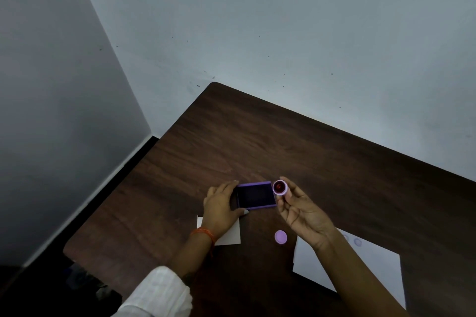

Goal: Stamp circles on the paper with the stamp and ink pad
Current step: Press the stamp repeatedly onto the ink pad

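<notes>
A purple ink pad (255, 197) lies open on the dark wooden table (334, 167), its dark inking surface facing up. My left hand (221, 210) grips its left end between thumb and fingers. My right hand (301, 211) holds a small round lilac stamp (280, 187) just right of the pad, its reddish face turned up toward me. A white paper (360, 270) lies at the lower right, partly under my right forearm, with two faint stamped circles (356, 241) near its top edge.
A round lilac cap (280, 236) lies on the table between my arms. A smaller white paper (230, 235) sits under my left wrist. The table's left edge and a grey wall corner are close by on the left.
</notes>
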The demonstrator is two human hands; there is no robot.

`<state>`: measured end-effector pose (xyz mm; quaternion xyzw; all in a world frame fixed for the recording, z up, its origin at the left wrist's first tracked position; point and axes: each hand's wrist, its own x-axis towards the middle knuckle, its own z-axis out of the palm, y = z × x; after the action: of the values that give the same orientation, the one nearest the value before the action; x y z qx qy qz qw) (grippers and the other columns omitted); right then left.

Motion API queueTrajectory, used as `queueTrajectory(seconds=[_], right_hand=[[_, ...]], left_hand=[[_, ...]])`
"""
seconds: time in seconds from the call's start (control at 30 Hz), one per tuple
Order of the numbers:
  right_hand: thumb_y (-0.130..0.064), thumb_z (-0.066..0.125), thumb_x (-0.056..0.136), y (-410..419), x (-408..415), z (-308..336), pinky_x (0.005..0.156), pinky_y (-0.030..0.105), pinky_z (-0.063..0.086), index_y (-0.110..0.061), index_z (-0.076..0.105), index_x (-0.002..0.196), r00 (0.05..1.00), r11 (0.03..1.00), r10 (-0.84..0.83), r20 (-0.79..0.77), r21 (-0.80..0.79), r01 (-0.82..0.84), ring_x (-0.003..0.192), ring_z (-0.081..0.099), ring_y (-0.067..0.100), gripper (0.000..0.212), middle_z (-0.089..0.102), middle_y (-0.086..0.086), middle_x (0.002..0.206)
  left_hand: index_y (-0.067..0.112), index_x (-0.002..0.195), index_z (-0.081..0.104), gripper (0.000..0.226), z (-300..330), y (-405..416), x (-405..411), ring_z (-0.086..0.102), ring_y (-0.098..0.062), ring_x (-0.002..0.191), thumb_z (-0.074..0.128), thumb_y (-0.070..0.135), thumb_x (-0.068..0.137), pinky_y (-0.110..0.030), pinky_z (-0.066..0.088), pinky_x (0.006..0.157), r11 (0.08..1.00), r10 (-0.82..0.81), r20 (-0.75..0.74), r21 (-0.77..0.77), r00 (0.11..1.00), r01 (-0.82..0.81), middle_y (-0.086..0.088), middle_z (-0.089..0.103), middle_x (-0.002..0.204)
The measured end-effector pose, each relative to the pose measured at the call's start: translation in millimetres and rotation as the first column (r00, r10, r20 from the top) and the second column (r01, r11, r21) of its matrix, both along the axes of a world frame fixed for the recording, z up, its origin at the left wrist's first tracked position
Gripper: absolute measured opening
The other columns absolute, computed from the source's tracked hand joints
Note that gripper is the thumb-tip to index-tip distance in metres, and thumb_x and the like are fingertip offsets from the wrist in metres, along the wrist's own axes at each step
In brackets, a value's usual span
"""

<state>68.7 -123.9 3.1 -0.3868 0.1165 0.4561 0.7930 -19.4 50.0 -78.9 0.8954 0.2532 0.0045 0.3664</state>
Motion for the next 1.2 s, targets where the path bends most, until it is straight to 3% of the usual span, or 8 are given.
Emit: queueTrajectory(seconds=[0.13,0.23,0.37,0.5,0.63,0.9,1.07,1.2], right_hand=[[-0.001,0.057,0.073,1,2,-4,0.063,0.020,0.059,-0.011,0.073,0.090,0.998,0.999,-0.003,0.065,-0.047,0.006,0.082,0.070,0.014,0.025,0.074,0.010,0.094],[-0.001,0.059,0.080,11,6,-12,0.067,0.017,0.057,-0.013,0.066,0.100,0.920,0.929,0.154,0.359,-0.370,-0.011,0.097,0.065,0.018,0.024,0.068,0.009,0.105],[-0.008,0.064,0.081,33,1,-31,0.081,0.021,0.049,-0.014,0.066,0.104,0.411,0.634,0.608,0.680,-0.727,0.265,0.099,0.063,0.019,0.023,0.069,0.005,0.103],[-0.002,0.054,0.084,49,-3,-46,0.091,0.035,0.044,-0.001,0.060,0.111,-0.085,0.576,0.810,0.580,-0.762,0.294,0.106,0.056,0.032,0.027,0.063,0.020,0.114],[-0.002,0.049,0.085,53,-2,-45,0.088,0.042,0.048,0.000,0.058,0.111,-0.356,0.540,0.828,0.433,-0.786,0.300,0.105,0.056,0.035,0.028,0.063,0.022,0.112],[0.000,0.051,0.082,62,-4,-44,0.085,0.036,0.045,0.001,0.059,0.110,-0.290,0.491,0.867,0.406,-0.796,0.354,0.104,0.055,0.034,0.028,0.062,0.021,0.109],[-0.002,0.060,0.082,56,6,-41,0.071,0.037,0.056,0.003,0.064,0.100,-0.489,0.582,0.777,0.396,-0.748,0.319,0.087,0.064,0.035,0.019,0.069,0.022,0.094],[-0.004,0.045,0.088,61,2,-38,0.084,0.039,0.044,0.000,0.059,0.109,-0.355,0.513,0.843,0.405,-0.803,0.303,0.101,0.055,0.032,0.026,0.063,0.020,0.107]], left_hand=[[0.028,0.137,0.035,0.076,-1,-1,-1,0.035,-0.020,0.123,0.073,0.037,0.071,-0.035,0.033,0.102,1.000,-0.010,-0.004,0.012,1.000,0.010,0.004,0.042,0.142],[0.027,0.136,0.037,0.075,-1,0,-2,0.036,-0.020,0.122,0.073,0.037,0.071,-0.035,0.034,0.101,1.000,-0.013,0.004,0.021,1.000,0.013,0.004,0.043,0.142],[0.027,0.136,0.038,0.074,-3,-1,-3,0.037,-0.020,0.121,0.073,0.036,0.071,-0.033,0.032,0.100,1.000,-0.016,0.012,0.019,1.000,0.015,0.004,0.042,0.142],[0.025,0.135,0.040,0.074,-5,-1,-4,0.039,-0.021,0.119,0.074,0.036,0.070,-0.032,0.033,0.097,1.000,-0.012,0.030,0.020,0.999,0.012,0.004,0.044,0.141],[0.027,0.137,0.036,0.076,-7,0,-3,0.037,-0.021,0.121,0.072,0.037,0.071,-0.031,0.031,0.096,1.000,-0.021,0.019,0.021,1.000,0.021,0.005,0.040,0.144],[0.030,0.137,0.035,0.074,-6,3,-1,0.037,-0.020,0.118,0.071,0.037,0.072,-0.029,0.030,0.093,0.999,-0.045,0.024,0.024,0.999,0.045,0.010,0.037,0.147],[0.030,0.137,0.037,0.074,-5,3,-2,0.039,-0.015,0.109,0.072,0.037,0.072,-0.022,0.029,0.089,0.999,-0.045,0.054,0.019,0.997,0.044,0.012,0.038,0.146],[0.029,0.136,0.038,0.075,-3,6,0,0.040,-0.017,0.114,0.074,0.036,0.070,-0.029,0.034,0.097,0.999,-0.050,0.044,0.011,0.998,0.050,0.010,0.039,0.146]])
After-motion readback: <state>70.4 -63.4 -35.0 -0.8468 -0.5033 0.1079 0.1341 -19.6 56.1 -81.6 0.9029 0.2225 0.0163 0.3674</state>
